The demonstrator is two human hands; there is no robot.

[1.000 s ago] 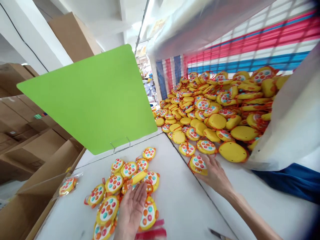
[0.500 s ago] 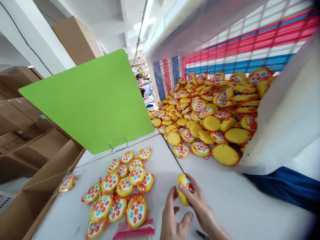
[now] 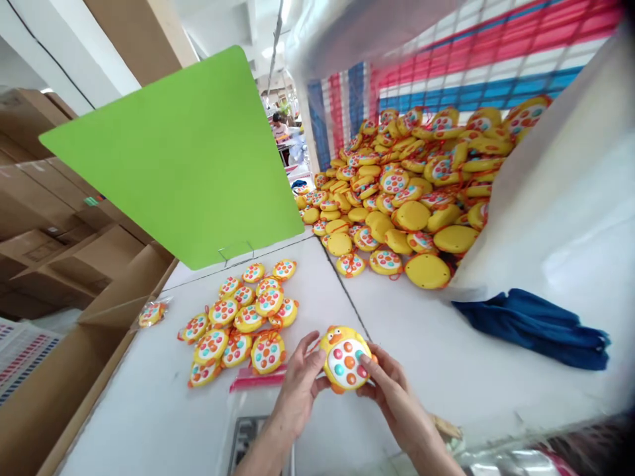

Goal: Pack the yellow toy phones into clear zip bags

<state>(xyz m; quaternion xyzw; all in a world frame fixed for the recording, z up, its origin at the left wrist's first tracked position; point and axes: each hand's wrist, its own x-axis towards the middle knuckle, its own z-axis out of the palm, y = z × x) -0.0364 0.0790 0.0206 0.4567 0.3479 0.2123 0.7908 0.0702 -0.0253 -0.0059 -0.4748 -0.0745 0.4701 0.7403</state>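
Note:
A yellow duck-shaped toy [image 3: 350, 360] with a white belly and coloured round buttons faces up between my two hands above the white table. My left hand [image 3: 303, 373] grips its left edge near the head, thumb on top. My right hand [image 3: 389, 383] holds the opposite edge, its thumb on the buttons. Left of my hands lies a loose group of the same toys [image 3: 248, 317], most with buttons up. A clear bag with a pink strip [image 3: 258, 378] lies below that group, partly under my left forearm.
A large heap of duck toys [image 3: 397, 198] fills the back right, beside white sheeting [image 3: 546, 198]. A green board [image 3: 183, 165] stands at the back left. An open carton [image 3: 114, 324] borders the table's left edge, near one bagged toy [image 3: 151, 314]. Dark blue cloth [image 3: 536, 330] lies right.
The toy has turned from edge-on to buttons up. My left hand, apart from it before, now holds its left edge. The view has tilted down, showing more of the table.

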